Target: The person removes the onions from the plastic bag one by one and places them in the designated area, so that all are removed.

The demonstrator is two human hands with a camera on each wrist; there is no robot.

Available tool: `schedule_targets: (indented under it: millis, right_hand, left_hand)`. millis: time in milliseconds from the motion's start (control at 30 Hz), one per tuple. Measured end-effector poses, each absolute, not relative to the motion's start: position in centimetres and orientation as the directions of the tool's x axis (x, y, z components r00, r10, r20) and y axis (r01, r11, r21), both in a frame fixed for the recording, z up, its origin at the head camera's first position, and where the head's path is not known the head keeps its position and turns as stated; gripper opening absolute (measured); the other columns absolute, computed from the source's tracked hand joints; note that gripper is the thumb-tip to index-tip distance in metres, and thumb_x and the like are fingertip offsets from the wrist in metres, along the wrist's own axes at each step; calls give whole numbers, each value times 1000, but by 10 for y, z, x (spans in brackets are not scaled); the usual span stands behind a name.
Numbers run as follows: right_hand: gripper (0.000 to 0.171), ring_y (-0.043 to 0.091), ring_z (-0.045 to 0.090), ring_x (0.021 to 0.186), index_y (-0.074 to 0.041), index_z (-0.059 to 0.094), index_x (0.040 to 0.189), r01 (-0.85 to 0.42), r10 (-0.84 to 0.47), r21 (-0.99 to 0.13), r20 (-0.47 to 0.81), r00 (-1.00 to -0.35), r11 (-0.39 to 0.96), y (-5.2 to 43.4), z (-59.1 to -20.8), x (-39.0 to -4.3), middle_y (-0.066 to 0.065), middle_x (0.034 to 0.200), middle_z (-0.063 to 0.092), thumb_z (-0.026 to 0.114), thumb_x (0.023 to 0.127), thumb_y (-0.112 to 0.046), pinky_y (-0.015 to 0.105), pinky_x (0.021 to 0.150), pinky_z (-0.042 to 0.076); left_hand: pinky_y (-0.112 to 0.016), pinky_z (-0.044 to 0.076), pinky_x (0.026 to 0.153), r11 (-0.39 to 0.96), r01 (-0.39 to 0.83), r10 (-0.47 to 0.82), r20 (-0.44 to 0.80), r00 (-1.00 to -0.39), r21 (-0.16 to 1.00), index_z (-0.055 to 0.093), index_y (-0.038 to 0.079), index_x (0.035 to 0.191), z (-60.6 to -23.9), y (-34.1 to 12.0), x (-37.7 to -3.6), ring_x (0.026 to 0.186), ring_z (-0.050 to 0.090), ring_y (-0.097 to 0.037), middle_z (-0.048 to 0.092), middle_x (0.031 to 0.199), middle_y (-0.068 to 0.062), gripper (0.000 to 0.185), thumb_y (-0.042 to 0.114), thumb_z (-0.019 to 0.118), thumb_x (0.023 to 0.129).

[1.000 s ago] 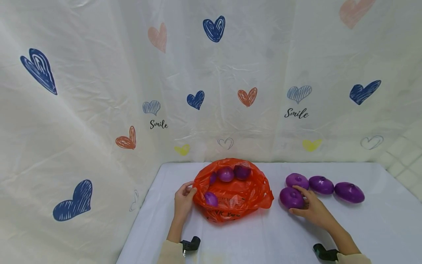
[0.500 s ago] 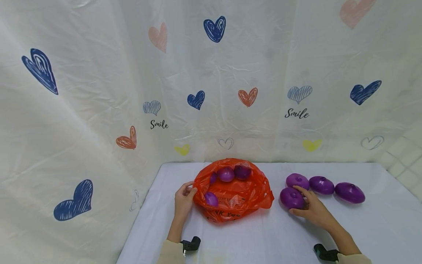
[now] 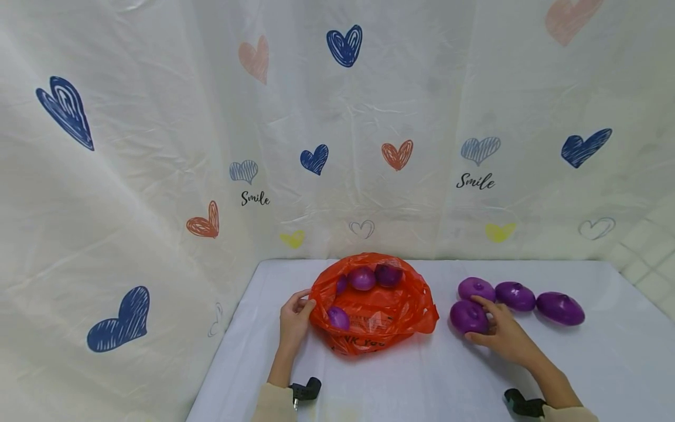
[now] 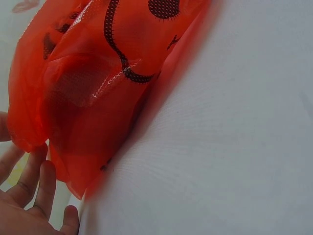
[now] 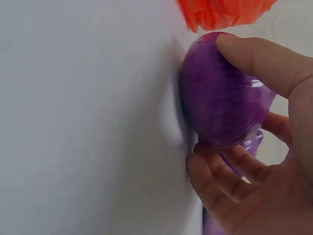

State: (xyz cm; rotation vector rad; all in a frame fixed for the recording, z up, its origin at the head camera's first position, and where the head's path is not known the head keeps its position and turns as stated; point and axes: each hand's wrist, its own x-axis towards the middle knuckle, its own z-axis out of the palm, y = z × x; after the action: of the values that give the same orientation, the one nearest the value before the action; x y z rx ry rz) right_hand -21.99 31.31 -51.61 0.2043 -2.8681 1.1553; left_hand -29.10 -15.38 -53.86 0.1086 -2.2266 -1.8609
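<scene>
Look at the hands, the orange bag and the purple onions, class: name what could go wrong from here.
1. The right hand grips one purple onion that lies close to its neighbour; lifting it might nudge that one into rolling.
2. The orange bag is thin and floppy, and the left hand holds only one edge, so the mouth could sag shut or the onions inside could spill.

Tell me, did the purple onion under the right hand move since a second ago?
No. The purple onion sits beside the orange bag, right hand gripping it as before.
</scene>
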Motion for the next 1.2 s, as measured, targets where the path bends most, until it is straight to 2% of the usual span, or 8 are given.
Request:
schedule_targets:
  millis: [100, 267, 367, 700, 800, 933, 1067, 1200]
  right_hand:
    - [93, 34, 57, 102, -2, 36, 153, -146, -105, -661, 102, -989, 736, 316, -512, -220, 32, 126, 44, 87, 81, -30, 31, 75, 55]
    - [86, 42, 57, 105, -1, 41, 150, -186, -104, -637, 165, -981, 748, 318, -505, -218, 32, 126, 46, 86, 82, -29, 51, 80, 56]
    - [80, 42, 56, 107, -1, 46, 147, -223, -97, -610, 233, -968, 761, 315, -499, -216, 31, 127, 49, 86, 83, -28, 52, 80, 55]
    - [51, 24, 56, 109, -4, 62, 131, -334, -43, -607, 442, -896, 721, 272, -472, -211, 17, 122, 65, 82, 86, -17, 3, 87, 38]
    - [47, 21, 58, 109, -6, 63, 128, -370, -51, -612, 473, -879, 699, 251, -467, -209, 14, 120, 66, 82, 86, -14, -2, 90, 34]
    - [45, 22, 59, 106, -8, 64, 126, -419, -87, -610, 497, -863, 672, 222, -465, -210, 9, 117, 67, 82, 86, -12, 4, 91, 43]
    - [42, 24, 62, 106, -8, 63, 127, -445, -140, -626, 474, -869, 640, 195, -463, -215, 5, 118, 66, 79, 88, -12, 23, 92, 54]
    - [43, 25, 62, 115, -11, 61, 130, -455, -202, -652, 427, -881, 606, 167, -459, -224, 2, 124, 63, 77, 90, -13, 42, 98, 56]
  left_hand:
    - [-20, 54, 72, 189, 90, -207, 130, -970, 978, 72, 17, 124, -539, -155, -291, 87, 59, -20, 68, 98, -11, 27, 17, 67, 97]
    - [-20, 54, 72, 187, 86, -208, 125, -970, 979, 72, 19, 123, -539, -154, -289, 88, 60, -21, 68, 98, -9, 26, 17, 67, 97]
    - [-19, 54, 72, 187, 86, -208, 125, -970, 979, 72, 18, 124, -539, -154, -290, 88, 60, -20, 68, 98, -9, 26, 17, 67, 98]
    - [-18, 53, 71, 198, 78, -220, 122, -968, 977, 72, 17, 124, -539, -154, -291, 86, 59, -18, 67, 98, -10, 27, 18, 67, 98]
    - [-19, 53, 71, 189, 72, -221, 114, -969, 979, 73, 18, 123, -538, -153, -291, 86, 58, -19, 67, 98, -10, 26, 17, 68, 97]
    - [-18, 52, 71, 189, 74, -217, 116, -969, 979, 72, 17, 123, -536, -152, -291, 86, 58, -20, 67, 98, -12, 26, 18, 67, 98]
    - [-18, 52, 70, 193, 73, -216, 115, -970, 978, 72, 15, 124, -536, -152, -291, 86, 58, -19, 67, 99, -12, 27, 18, 68, 98]
    - [-18, 52, 71, 190, 67, -217, 109, -970, 979, 72, 16, 124, -537, -152, -290, 86, 58, -18, 67, 99, -11, 27, 19, 67, 98]
